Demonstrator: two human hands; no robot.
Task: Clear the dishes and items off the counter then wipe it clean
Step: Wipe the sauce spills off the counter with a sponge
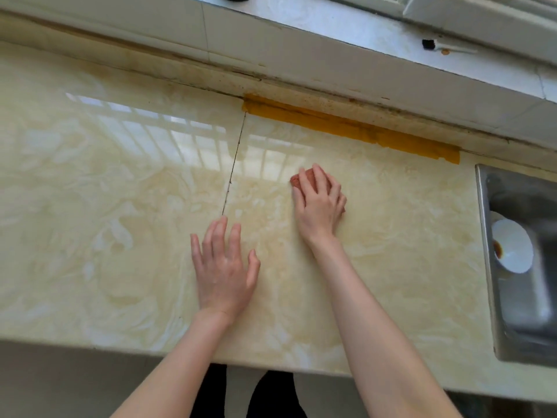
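Observation:
The glossy cream marble counter (105,206) fills most of the view. My right hand (319,203) lies near its middle, pressing a small reddish-pink cloth (297,180) flat on the surface; only the cloth's far edge shows past my fingers. My left hand (224,270) rests palm down on the counter closer to the front edge, fingers spread, holding nothing. A white dish (512,250) with a brown sauce stain lies in the steel sink (485,236) at the right.
A dark seam (233,173) crosses the counter just left of my hands. Yellow tape (346,128) runs along the back edge under the tiled wall and window sill (331,22). The counter's front edge (180,354) is near my forearms.

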